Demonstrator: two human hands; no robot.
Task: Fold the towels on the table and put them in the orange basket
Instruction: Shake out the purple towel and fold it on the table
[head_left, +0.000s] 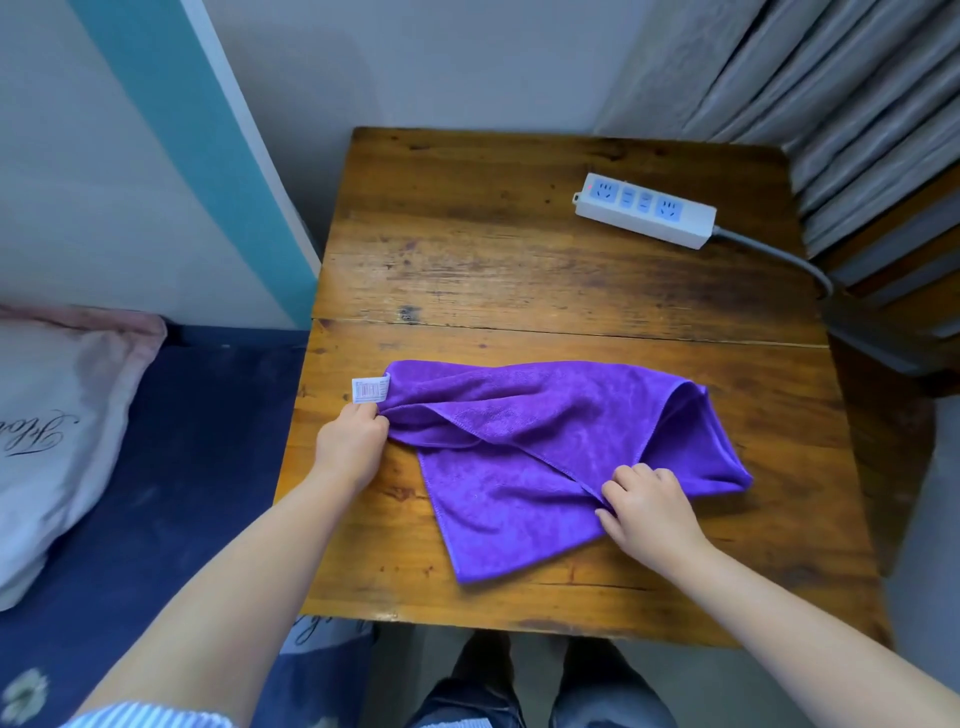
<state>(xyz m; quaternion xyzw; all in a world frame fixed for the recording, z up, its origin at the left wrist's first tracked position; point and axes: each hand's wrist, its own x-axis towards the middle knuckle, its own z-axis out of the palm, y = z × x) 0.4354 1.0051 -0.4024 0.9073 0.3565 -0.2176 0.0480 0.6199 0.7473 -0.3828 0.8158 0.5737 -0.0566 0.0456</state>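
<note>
purple microfibre towel (545, 447) half-folded on wooden surface (467, 249) | left hand (350, 447) fingers pinch its corner | right hand (649, 512) fingers pinch its edge

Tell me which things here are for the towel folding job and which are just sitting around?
For the job: purple towel with its white tag, left hand pinching the tagged corner, right hand gripping an edge, wooden table. No orange basket in view.

Just lying about: white power strip and its grey cable, pillow, curtain.

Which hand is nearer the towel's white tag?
Left. The left hand pinches the towel corner just below the white tag; the right hand grips the opposite side.
</note>
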